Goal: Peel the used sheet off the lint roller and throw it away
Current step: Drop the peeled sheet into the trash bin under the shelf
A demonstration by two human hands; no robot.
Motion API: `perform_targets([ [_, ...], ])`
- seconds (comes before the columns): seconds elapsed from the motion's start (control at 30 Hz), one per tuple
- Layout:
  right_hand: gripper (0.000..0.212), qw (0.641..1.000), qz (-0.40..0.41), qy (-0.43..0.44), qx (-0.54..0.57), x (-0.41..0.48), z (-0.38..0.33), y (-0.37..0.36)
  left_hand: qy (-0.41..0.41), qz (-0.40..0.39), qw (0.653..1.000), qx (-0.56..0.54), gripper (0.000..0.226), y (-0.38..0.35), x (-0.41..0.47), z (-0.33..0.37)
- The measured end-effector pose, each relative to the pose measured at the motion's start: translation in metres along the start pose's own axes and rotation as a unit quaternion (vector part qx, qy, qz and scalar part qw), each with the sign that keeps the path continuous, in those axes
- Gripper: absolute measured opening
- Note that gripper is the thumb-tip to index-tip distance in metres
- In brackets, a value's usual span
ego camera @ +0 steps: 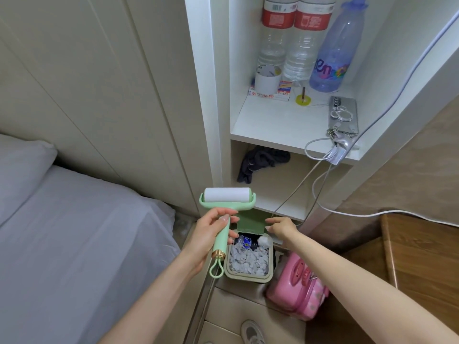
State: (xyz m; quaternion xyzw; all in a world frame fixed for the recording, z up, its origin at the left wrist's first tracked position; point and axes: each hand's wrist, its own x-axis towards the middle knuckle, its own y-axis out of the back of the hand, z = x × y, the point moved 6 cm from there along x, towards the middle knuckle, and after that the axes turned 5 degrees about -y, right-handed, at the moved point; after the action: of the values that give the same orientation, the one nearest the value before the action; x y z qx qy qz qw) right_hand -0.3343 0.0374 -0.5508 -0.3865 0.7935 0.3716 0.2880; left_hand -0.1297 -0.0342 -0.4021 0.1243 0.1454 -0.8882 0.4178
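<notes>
Nearest: your left hand (211, 234) is clamping the lint roller (224, 214) by its stiff handle. Right hand (282, 228), fingers loosely apart, is hovering over the open bin (248, 274); a white wad (264, 241), light, crushable, is lying inside.

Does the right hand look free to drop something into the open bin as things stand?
Probably yes. The right hand hovers just above the small bin, whose lid is tipped up and back, so the opening is clear. The left hand holds the lint roller off to the side, not over the opening.
</notes>
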Motion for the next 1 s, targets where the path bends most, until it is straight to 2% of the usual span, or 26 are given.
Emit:
perform_targets([
  [0.13, 0.032, 1.000, -0.003, 0.014, 0.004, -0.005, -0.003, 0.003, -0.007, -0.005, 1.000, 0.005, 0.018, 0.000, 0.000, 0.003],
  [0.27, 0.018, 0.999, 0.007, 0.025, 0.022, -0.011, -0.011, 0.000, -0.016, -0.007, 1.000, 0.017, 0.019, 0.000, -0.001, 0.006],
  [0.37, 0.028, 0.998, 0.014, 0.048, 0.027, -0.015, -0.020, -0.002, -0.027, -0.009, 0.999, 0.017, 0.020, -0.002, -0.004, 0.011],
  [0.63, 0.020, 0.995, -0.004, 0.090, 0.039, -0.038, -0.043, -0.003, -0.056, -0.017, 0.998, 0.030, 0.022, -0.001, -0.014, 0.024],
  [0.8, 0.020, 0.987, -0.045, 0.141, 0.068, -0.068, -0.065, -0.012, -0.064, -0.014, 0.997, 0.034, 0.024, 0.002, -0.019, 0.026],
  [1.0, 0.023, 0.986, -0.090, 0.119, 0.069, -0.076, -0.035, -0.042, -0.056, 0.024, 0.997, 0.043, 0.019, 0.022, -0.023, -0.010],
])
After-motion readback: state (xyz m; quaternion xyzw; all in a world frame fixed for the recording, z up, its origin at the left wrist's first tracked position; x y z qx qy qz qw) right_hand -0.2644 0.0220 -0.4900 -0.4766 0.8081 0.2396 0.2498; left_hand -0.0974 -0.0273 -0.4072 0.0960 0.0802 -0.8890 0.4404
